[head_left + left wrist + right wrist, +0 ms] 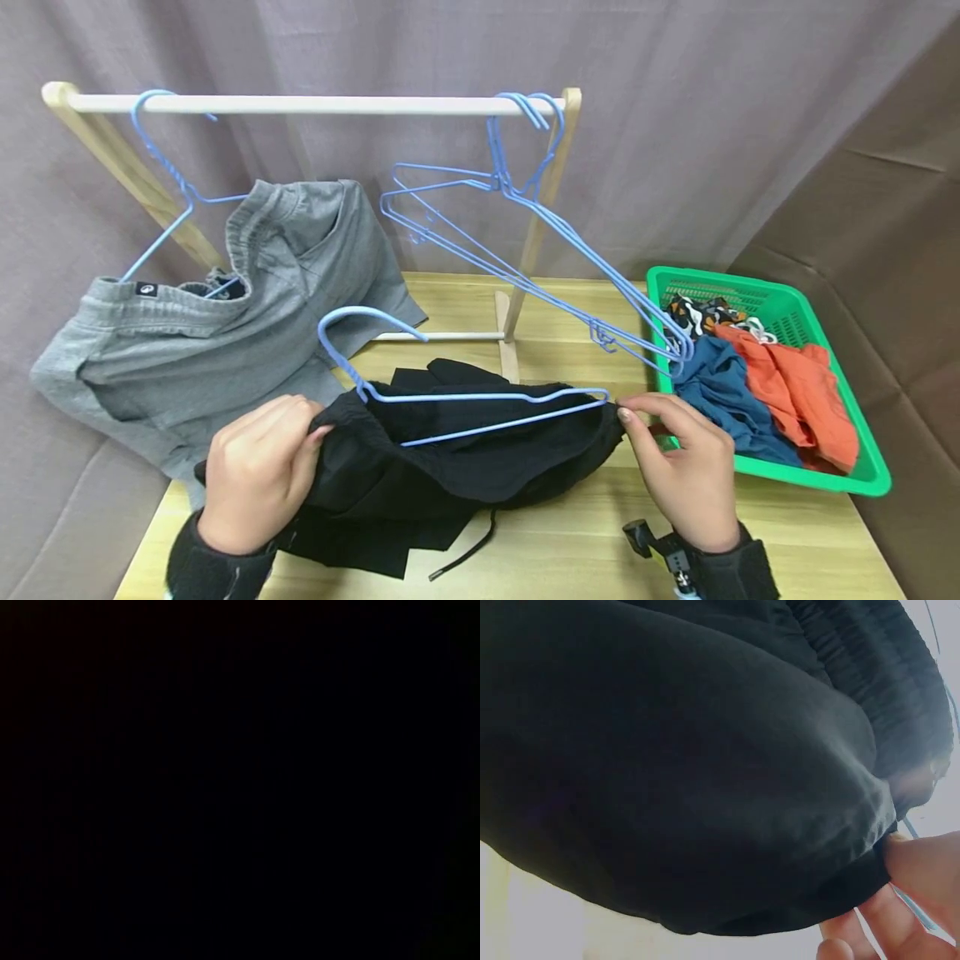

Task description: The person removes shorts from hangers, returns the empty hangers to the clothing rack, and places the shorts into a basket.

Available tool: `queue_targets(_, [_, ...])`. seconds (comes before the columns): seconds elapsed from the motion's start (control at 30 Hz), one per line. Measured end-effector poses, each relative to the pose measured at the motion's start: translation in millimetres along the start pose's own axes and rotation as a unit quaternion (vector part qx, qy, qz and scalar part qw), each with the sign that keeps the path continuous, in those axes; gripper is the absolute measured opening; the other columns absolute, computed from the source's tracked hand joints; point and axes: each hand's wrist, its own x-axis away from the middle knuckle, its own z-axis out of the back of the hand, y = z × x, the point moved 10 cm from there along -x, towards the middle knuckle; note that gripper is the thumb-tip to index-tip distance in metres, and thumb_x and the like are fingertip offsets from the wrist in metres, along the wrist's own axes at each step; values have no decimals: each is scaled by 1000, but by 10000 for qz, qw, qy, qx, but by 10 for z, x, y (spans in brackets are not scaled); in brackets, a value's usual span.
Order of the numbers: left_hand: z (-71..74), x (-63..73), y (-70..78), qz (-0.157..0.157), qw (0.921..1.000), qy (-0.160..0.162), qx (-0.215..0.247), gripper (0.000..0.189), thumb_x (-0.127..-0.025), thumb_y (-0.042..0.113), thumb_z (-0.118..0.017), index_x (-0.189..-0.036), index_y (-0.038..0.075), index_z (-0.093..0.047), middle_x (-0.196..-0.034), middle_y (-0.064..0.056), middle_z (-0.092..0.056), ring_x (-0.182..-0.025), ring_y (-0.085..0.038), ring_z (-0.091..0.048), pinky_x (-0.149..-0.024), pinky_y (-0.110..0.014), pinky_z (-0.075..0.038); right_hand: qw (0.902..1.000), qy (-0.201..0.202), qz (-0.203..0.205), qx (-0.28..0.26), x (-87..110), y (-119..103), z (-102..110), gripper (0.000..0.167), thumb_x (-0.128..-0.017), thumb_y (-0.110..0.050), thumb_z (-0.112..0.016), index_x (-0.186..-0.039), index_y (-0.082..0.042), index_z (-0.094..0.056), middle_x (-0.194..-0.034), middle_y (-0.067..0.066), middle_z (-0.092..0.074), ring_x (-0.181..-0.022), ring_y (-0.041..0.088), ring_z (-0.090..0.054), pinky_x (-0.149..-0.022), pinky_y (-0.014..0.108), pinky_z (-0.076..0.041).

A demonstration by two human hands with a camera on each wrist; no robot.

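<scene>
Black drawstring shorts [390, 492] are held up by the waistband between my two hands. My left hand [258, 471] grips the waistband's left side, beside the hook of a blue hanger [480, 398]. At the other end, my right hand [686, 462] pinches the waistband between thumb and fingers, close to the hanger's right corner. The hanger lies within the waist opening, its left end hidden by the cloth. A drawstring [472, 550] dangles at the front. In the right wrist view the dark cloth [675, 772] fills most of the picture, with fingertips at its edge. The left wrist view is almost black.
A rack with a white rail [315, 104] stands behind. Grey shorts [202, 350] hang from it on a blue hanger [161, 154] at left; several bare blue hangers [570, 237] hang at right. A green basket [873, 467] holds folded orange, blue and patterned clothes.
</scene>
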Motion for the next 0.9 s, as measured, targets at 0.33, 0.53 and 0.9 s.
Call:
queue_targets(0.33, [4,6,4,-6,10000,16,-52,50,-119,34,-48,-85,3,-65,-74,-5,-63,-58,-25,-60,-55,-45,-47,9962,-783,388,-9,60,-72,-260,31,-88,3,-89,-110,-17,-83,-110,-6,-79,-103,14,-72,-81,16,-54])
queue_targets(0.53, [-13,18,-1,6,10000,-24,-73,50,-119,36,-47,-86,3,-66,-75,-5,-65,-60,-25,-63,-56,-46,-49,9930,-943,689,-148,66,-176,-278,41,-87,5,-88,-123,-14,-81,-117,-2,-79,-106,17,-73,-83,17,-55])
queue_targets(0.9, [-84,18,49,-62,9996,-265,-94,48,-119,35,-47,-87,5,-65,-74,-4,-61,-60,-24,-61,-55,-45,-48,9816,-1211,354,-1435,-42,-409,-244,72,-95,18,-71,-159,-9,-52,-141,10,-70,-124,12,-69,-88,18,-57])
